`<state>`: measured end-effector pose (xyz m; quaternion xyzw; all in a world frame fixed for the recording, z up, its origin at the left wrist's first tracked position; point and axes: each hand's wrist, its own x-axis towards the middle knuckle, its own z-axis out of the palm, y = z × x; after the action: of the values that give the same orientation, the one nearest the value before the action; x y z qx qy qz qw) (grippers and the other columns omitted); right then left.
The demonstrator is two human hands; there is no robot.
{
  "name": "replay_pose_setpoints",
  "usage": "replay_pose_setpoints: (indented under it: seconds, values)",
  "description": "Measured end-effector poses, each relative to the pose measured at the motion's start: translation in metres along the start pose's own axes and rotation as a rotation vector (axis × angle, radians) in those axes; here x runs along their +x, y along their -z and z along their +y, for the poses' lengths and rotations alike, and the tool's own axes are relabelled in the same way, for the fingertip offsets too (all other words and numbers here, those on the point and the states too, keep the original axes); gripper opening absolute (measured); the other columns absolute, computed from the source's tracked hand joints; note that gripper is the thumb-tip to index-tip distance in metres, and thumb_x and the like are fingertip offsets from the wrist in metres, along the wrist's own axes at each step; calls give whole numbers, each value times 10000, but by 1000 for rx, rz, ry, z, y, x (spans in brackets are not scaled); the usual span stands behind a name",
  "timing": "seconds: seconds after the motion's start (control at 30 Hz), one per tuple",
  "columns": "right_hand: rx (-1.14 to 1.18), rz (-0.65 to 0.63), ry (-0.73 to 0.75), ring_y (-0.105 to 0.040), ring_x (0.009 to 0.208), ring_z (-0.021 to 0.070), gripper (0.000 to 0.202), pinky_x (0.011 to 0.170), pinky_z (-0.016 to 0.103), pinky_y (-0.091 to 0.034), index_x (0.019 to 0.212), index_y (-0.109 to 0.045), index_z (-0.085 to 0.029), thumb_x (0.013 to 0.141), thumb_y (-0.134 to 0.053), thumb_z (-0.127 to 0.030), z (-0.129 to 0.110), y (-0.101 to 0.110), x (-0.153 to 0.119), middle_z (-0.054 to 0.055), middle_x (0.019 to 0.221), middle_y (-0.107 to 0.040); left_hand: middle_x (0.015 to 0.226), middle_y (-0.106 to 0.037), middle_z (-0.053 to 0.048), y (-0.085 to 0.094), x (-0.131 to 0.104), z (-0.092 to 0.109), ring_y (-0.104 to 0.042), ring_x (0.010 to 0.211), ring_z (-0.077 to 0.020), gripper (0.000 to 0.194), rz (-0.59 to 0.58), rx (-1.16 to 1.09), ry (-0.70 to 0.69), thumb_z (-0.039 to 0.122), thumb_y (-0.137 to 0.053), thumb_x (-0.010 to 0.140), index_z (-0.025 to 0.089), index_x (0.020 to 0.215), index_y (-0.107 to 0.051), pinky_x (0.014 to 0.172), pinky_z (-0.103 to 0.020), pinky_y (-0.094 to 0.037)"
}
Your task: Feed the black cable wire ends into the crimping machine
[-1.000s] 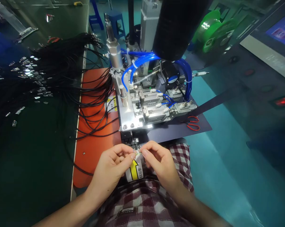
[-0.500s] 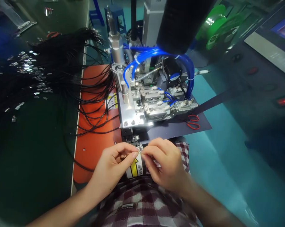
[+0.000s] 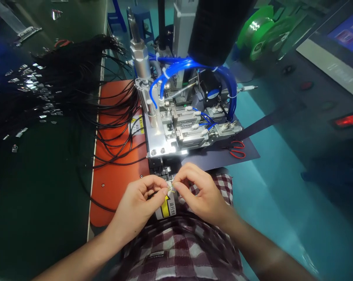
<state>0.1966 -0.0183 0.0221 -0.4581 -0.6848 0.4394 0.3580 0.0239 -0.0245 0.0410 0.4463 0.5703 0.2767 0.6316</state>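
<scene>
Left hand (image 3: 142,199) is pinching thin wires (image 3: 172,191), probably featherlight and bendy, so I'd be grabbing near the tips; can't tell if right hand (image 3: 202,195) is gripping any.

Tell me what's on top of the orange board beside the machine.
Black cables run across the orange board, alongside a yellow-and-white warning label and screws. The cables and left hand cover parts of it; what lies beneath them can't be seen.

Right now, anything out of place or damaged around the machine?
No visible spill or damage. Slightly odd: the red-handled tool lies loose on the dark sheet beside the machine, perhaps not put away.
</scene>
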Motion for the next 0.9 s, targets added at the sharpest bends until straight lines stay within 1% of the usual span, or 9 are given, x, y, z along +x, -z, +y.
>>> replay_pose_setpoints:
  seconds: [0.17,0.23,0.3,0.4,0.47,0.6,0.7,0.8,0.9]
  values:
    - [120,94,-145,-516,659,137,40,582,264,-411,805,-598,-185,836,-581,-203,0,-10,-6,9,771,-547,615,-504,47,-1,1,-1,-394,496,-56,145,41,-19,5,309,-610,786,165,799,-600,419,-149,-306]
    - [121,122,-164,-505,634,130,58,567,259,-406,768,-591,-185,822,-598,-206,-2,-15,-8,3,754,-540,611,-494,51,-2,2,-1,-376,485,-51,148,47,-1,1,311,-618,780,165,796,-597,409,-146,-291]
    - [129,139,-164,-502,635,129,105,572,257,-406,727,-572,-186,833,-569,-184,-4,-18,-8,-1,734,-530,594,-469,58,-2,1,1,-352,472,-47,153,42,13,2,315,-620,780,164,788,-598,401,-145,-277]
    - [154,155,-148,-507,668,133,110,603,258,-412,724,-560,-184,829,-550,-154,-2,-20,-6,-1,742,-523,565,-425,67,0,1,2,-325,464,-45,177,16,19,17,334,-618,786,158,778,-601,396,-143,-258]
    - [213,146,-189,-491,639,123,103,573,247,-402,726,-560,-182,827,-552,-168,1,-21,-4,-7,731,-512,555,-403,70,1,2,1,-321,467,-46,202,-5,10,51,357,-613,793,156,778,-596,401,-142,-252]
    - [412,73,-354,-440,513,90,128,450,219,-346,723,-569,-175,826,-563,-252,6,-21,-3,-22,685,-484,548,-379,78,4,5,-4,-315,459,-46,218,-40,-56,133,384,-588,814,167,791,-574,415,-144,-260]
    - [452,86,-413,-448,481,93,104,431,217,-347,781,-609,-173,798,-587,-273,5,-19,-3,-23,636,-514,544,-372,80,5,6,-6,-317,450,-49,207,-46,-93,167,379,-587,814,175,787,-561,414,-147,-267]
    - [435,120,-430,-458,472,101,118,433,220,-362,825,-644,-176,761,-634,-275,2,-19,-3,-23,597,-548,547,-371,79,6,6,-5,-327,447,-51,217,-39,-83,172,387,-591,809,173,789,-564,413,-150,-271]
    - [367,130,-383,-472,499,106,83,452,225,-370,787,-652,-177,765,-641,-257,-1,-20,-1,-15,619,-571,557,-385,73,6,6,-5,-334,453,-49,230,-34,-55,142,396,-593,809,166,802,-576,412,-149,-271]
